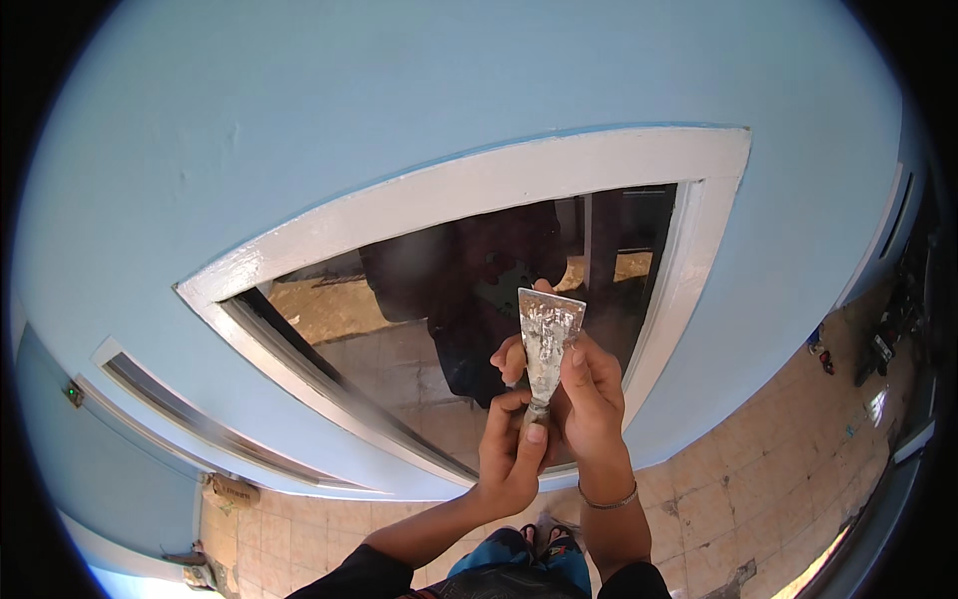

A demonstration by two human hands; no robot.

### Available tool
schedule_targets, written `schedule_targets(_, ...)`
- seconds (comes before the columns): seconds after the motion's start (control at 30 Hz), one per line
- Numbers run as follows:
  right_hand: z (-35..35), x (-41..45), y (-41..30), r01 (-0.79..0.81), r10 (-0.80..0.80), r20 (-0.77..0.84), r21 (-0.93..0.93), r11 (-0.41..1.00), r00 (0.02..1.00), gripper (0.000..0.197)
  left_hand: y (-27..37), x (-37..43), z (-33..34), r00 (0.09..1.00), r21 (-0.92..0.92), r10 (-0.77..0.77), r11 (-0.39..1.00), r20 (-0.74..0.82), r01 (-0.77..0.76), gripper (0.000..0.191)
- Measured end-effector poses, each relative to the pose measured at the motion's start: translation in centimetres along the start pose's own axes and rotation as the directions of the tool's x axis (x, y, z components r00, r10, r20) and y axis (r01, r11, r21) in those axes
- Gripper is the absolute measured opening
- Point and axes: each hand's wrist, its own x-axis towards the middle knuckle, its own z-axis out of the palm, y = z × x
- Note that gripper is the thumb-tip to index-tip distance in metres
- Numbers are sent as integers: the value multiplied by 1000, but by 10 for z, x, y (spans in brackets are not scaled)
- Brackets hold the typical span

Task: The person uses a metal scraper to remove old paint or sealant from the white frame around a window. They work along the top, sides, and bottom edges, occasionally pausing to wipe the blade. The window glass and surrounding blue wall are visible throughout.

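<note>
A putty knife (548,329) with a worn, paint-spotted metal blade is held up in front of a window pane (397,359), its wide edge pointing away from me. My left hand (512,457) is closed round its handle, thumb on top near the ferrule. My right hand (595,397) touches the blade's right edge with the thumb, its other fingers partly hidden behind the blade. A bracelet circles my right wrist. The white-painted window frame (479,187) surrounds the dark, reflecting glass.
A light blue wall (449,67) surrounds the window. A narrower window (209,427) is at the left. Below lies a tiled floor (703,517) with stains, where my sandalled feet stand. A brown package (230,490) lies at lower left; a motorcycle (883,348) is at the far right.
</note>
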Motion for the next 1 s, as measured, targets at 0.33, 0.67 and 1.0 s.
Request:
schedule_targets(0.33, -7, 64, -3, 604, -330, 581, -796, -42, 744, 60, 17, 107, -68, 943, 57, 333, 942, -10, -332, 44)
schedule_targets(0.67, 12, 75, -31, 444, -122, 673, -602, -664, 730, 58, 78, 118, -66, 988, 615, 135, 786, -72, -63, 24)
schedule_targets(1.0, 15, 85, -51, 474, 78, 736, -348, -809, 672, 51, 15, 157, -88, 287, 804, 810, -331, 511, -494, 31)
